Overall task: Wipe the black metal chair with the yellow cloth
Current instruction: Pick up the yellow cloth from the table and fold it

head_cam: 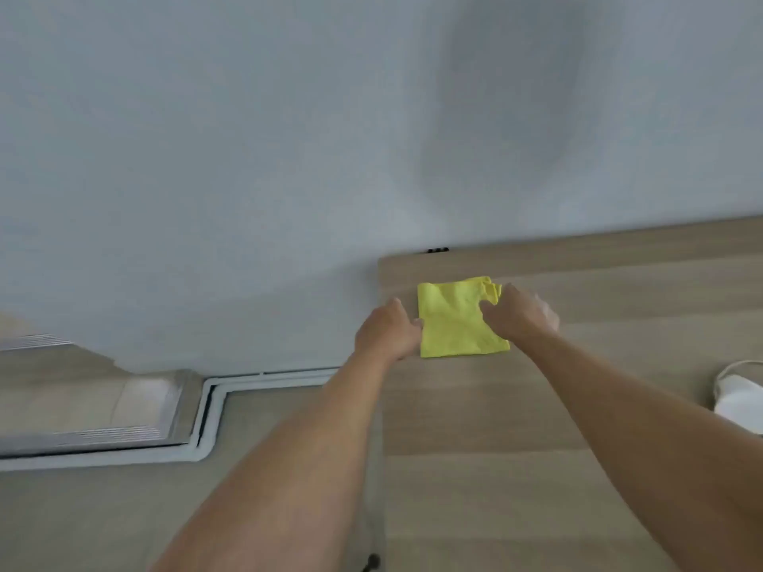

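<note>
Head: left hand (388,330), right hand (521,316) hold yellow cloth (450,326); on table (578,427).

white object (741,400) cut by right edge | black speck (437,250) at surface (475,427) far edge: I can't identify | right side of yellow cloth (452,319) hidden under right hand (518,313)

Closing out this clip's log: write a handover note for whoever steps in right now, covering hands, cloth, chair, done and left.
Left hand: fingers curled on the left edge of the yellow cloth.
Right hand: grips the cloth's bunched upper right corner.
Yellow cloth: lies mostly flat on the wooden table, near its far left corner by the wall.
Black metal chair: not in view.
Done: both hands on the cloth; no wiping visible.
Left: lift the cloth, find the chair, wipe it.
</note>
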The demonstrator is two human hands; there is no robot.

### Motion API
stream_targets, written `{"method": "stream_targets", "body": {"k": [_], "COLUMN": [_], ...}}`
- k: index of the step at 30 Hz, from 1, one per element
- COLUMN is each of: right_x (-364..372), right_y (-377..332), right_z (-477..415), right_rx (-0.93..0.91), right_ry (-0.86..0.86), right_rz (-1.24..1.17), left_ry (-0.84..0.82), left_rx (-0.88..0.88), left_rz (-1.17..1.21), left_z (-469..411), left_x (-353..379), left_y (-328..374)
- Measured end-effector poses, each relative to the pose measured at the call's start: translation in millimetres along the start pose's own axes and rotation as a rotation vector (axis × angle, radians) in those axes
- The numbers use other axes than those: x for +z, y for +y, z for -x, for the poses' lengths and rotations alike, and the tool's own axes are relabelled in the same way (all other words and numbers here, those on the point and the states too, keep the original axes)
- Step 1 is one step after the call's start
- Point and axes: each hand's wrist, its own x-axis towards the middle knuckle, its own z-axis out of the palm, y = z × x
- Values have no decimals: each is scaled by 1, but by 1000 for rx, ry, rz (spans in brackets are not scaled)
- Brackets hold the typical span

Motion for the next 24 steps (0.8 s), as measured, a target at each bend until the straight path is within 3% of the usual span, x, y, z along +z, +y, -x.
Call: {"method": "stream_targets", "body": {"k": [9, 24], "right_x": [31, 43], "right_y": [4, 4], "right_z": [-28, -27], "right_rx": [100, 91], "right_ry": [40, 16], "right_rz": [-43, -37], "left_ry": [75, 83], "left_rx": [-96, -111], "left_rz": [48, 4], "left_z": [-37, -45], "left_x": [29, 53], "left_y": [11, 24]}}
